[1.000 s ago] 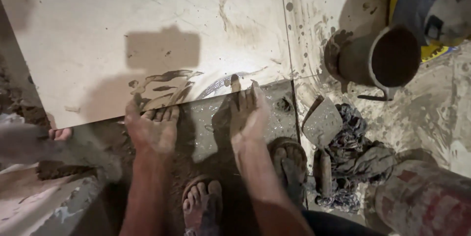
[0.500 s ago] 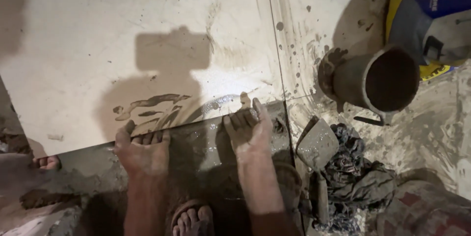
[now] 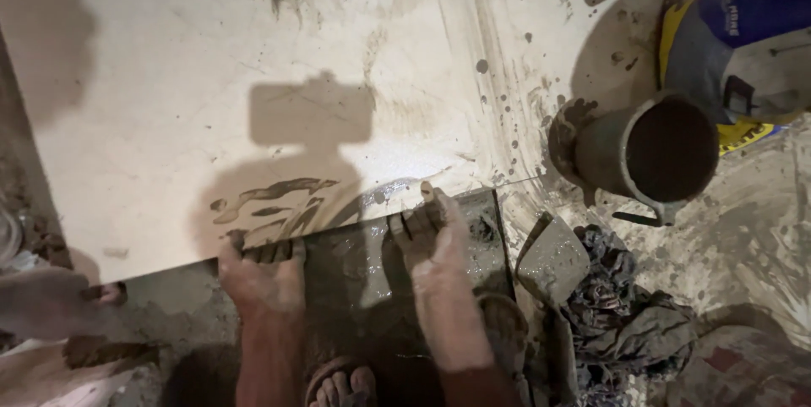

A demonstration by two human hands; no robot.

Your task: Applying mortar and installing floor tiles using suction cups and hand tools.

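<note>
Both hands lie flat on wet grey mortar [image 3: 363, 272], fingers spread and gripping nothing. The left hand [image 3: 263, 276] has its fingertips against the near edge of the big cream tile [image 3: 253, 77]; the right hand [image 3: 432, 238] touches that same edge further right. A mortar-caked trowel [image 3: 553, 263] lies just right of the mortar, a muddy bucket [image 3: 650, 153] beyond it.

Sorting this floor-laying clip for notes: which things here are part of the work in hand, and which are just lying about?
In hand:
left hand on the large pale tile's near edge
right hand at that edge
wet mortar bed beneath

Lying about:
trowel
dark rags
metal bucket
blue-and-yellow sack
</note>
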